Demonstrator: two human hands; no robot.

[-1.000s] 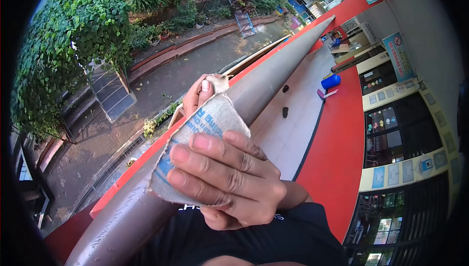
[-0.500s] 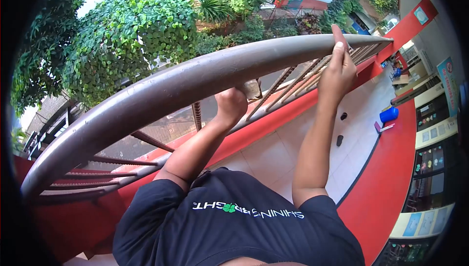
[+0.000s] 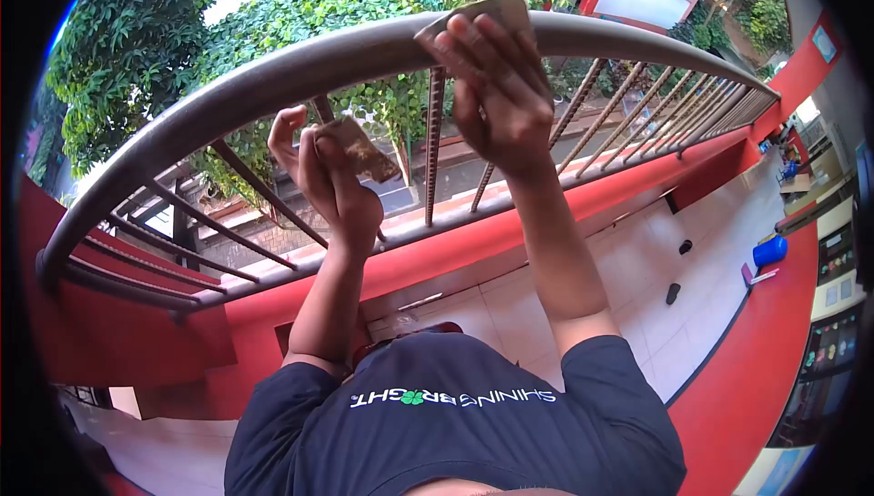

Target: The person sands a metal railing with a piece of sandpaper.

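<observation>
My left hand (image 3: pixel 332 177) is below the handrail, pinching a worn, speckled brown piece of sandpaper (image 3: pixel 369 157) between thumb and fingers. Its index finger sticks up apart from the others. On top of the brown metal handrail (image 3: pixel 300 64), my right hand (image 3: pixel 501 96) holds a flat greyish sheet (image 3: pixel 510 12) that looks like sandpaper too. The fingers lie along that sheet, and its upper edge shows beyond their tips. Whether the sheet presses on the metal is hard to tell.
Ribbed metal bars (image 3: pixel 435 146) run from the rail down to a red ledge (image 3: pixel 455 246). Green bushes (image 3: pixel 300 18) grow beyond it. On the tiled floor (image 3: pixel 628 268) lie dark slippers (image 3: pixel 673 294); a blue bucket (image 3: pixel 770 251) stands at the right.
My right hand has come off its place farther right on the rail and moved left, now with the sheet. My left hand has shifted left. The view has tilted.
</observation>
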